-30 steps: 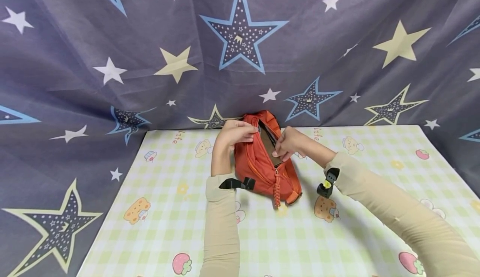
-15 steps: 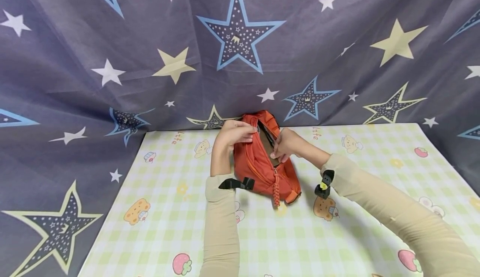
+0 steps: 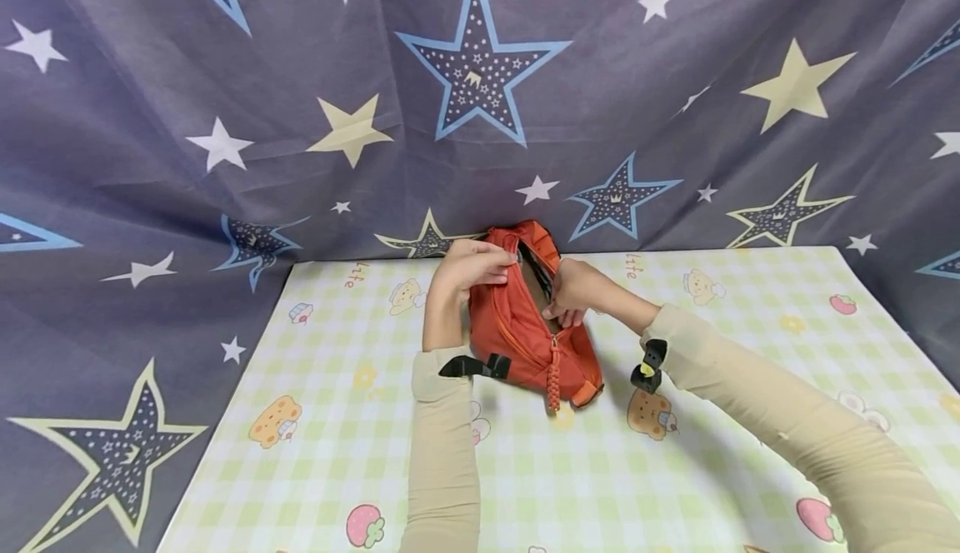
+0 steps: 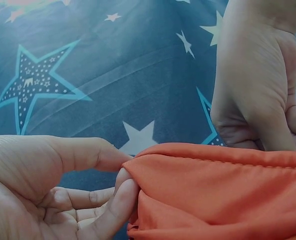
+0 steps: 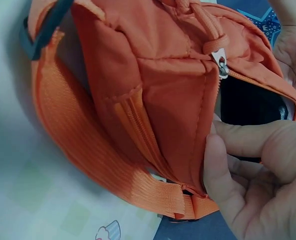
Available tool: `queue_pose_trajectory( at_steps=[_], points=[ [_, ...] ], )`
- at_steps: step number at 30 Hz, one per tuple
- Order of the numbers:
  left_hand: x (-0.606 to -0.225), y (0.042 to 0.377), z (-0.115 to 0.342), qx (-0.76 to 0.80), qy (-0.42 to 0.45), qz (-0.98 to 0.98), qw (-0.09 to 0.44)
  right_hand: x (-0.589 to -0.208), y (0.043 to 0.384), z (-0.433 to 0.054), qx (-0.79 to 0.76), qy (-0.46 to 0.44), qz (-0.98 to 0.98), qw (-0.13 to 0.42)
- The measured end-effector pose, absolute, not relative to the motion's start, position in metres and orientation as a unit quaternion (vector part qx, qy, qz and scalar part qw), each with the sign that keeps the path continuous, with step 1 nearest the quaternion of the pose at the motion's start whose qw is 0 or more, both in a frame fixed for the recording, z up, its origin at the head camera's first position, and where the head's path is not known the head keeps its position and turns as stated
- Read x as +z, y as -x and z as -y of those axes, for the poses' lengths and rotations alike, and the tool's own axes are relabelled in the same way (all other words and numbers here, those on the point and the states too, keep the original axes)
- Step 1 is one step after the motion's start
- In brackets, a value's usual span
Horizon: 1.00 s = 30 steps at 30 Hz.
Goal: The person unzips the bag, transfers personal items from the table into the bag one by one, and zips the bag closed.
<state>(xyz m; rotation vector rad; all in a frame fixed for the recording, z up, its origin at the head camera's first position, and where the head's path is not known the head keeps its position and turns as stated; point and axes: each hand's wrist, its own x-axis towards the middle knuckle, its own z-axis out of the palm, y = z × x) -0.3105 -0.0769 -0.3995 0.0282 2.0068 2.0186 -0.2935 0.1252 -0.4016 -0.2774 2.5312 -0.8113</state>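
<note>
An orange-red waist bag (image 3: 502,324) lies at the table's far side, its main zipper undone and its opening spread. My left hand (image 3: 472,268) pinches the left edge of the opening near its far end; the left wrist view shows thumb and finger gripping the fabric (image 4: 212,190). My right hand (image 3: 576,291) holds the opposite edge, the thumb on the inner side in the right wrist view. The metal zipper slider (image 5: 220,62) sits at the near end, with a braided cord pull (image 3: 553,378) hanging from it. Something dark (image 5: 250,107) shows inside; its kind is unclear.
A wide orange strap (image 5: 88,145) with a dark buckle (image 5: 48,30) loops along the bag's side. The table (image 3: 337,436) wears a green-checked cover with cartoon prints. Directly behind the bag hangs a dark star-patterned cloth (image 3: 300,120).
My right hand has shifted slightly at the opening's right edge. The left hand keeps its pinch, and the bag stays in place.
</note>
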Motion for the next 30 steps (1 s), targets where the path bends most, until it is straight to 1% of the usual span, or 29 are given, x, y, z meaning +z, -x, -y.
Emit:
queue_pose_trajectory(
  at_steps=[5, 20, 30],
  points=[
    [-0.4000, 0.3116, 0.0773, 0.697, -0.009, -0.702, 0.146, -0.3985, 0.2939, -0.1240, -0.276, 0.105, -0.926, 0.237],
    [-0.3991, 0.3095, 0.0758, 0.698, -0.012, -0.702, 0.144, -0.4029, 0.2936, -0.1226, -0.255, 0.117, -0.936, 0.215],
    [-0.3998, 0.3109, 0.0757, 0.689, -0.006, -0.706, 0.160, -0.4052, 0.2934, -0.1252, -0.279, 0.107, -0.928, 0.222]
  ],
)
